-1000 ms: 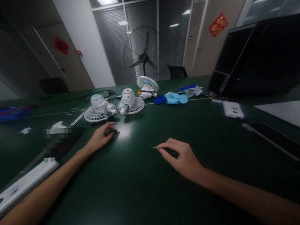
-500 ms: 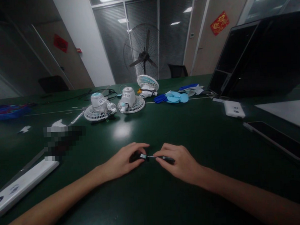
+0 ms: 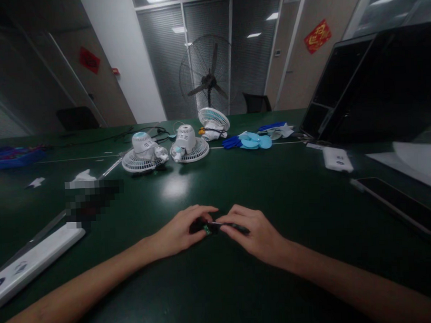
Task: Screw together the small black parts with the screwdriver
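My left hand (image 3: pixel 184 229) rests on the green table (image 3: pixel 192 291), fingers curved around a small dark part with a green circuit board (image 3: pixel 207 229). Most of that part is hidden by my fingers. Facing it, my right hand (image 3: pixel 252 229) pinches a thin screwdriver with a dark handle (image 3: pixel 240 227). Its metal shaft points left, and the tip is at the small part. Whether the tip sits in a screw is too small to tell.
Two white fan heads (image 3: pixel 143 152) (image 3: pixel 188 146) lie grille-down further back, with a third fan (image 3: pixel 214 123) behind. Light-blue fan blades (image 3: pixel 255 139) are beside them. A phone (image 3: pixel 403 203) and a large black monitor (image 3: pixel 383 87) stand right; a long white object (image 3: pixel 37 267) lies left.
The screwdriver has shifted slightly left, closer to the small part. The part has turned in my left hand, so its green face shows more. The view has moved a little.
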### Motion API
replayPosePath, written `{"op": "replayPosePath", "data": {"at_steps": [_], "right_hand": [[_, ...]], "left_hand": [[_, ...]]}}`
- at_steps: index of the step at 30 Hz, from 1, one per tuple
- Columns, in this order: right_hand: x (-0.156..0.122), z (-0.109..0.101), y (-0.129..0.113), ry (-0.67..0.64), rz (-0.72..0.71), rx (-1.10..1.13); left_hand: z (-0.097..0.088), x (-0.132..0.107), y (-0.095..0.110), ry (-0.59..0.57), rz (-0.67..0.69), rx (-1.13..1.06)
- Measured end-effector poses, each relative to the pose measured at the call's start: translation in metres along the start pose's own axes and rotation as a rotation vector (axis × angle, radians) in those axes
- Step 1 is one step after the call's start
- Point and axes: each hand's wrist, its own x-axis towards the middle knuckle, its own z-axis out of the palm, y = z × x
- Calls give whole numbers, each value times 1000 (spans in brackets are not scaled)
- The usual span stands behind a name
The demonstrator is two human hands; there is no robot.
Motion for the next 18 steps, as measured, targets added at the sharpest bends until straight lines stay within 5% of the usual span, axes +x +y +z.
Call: {"op": "replayPosePath", "data": {"at_steps": [12, 18], "right_hand": [[-6, -2, 0, 44, 8, 4], [-3, -5, -2, 201, -2, 14]], "left_hand": [[-1, -4, -4, 106, 21, 71], [-2, -11, 8, -75, 241, 53]]}}
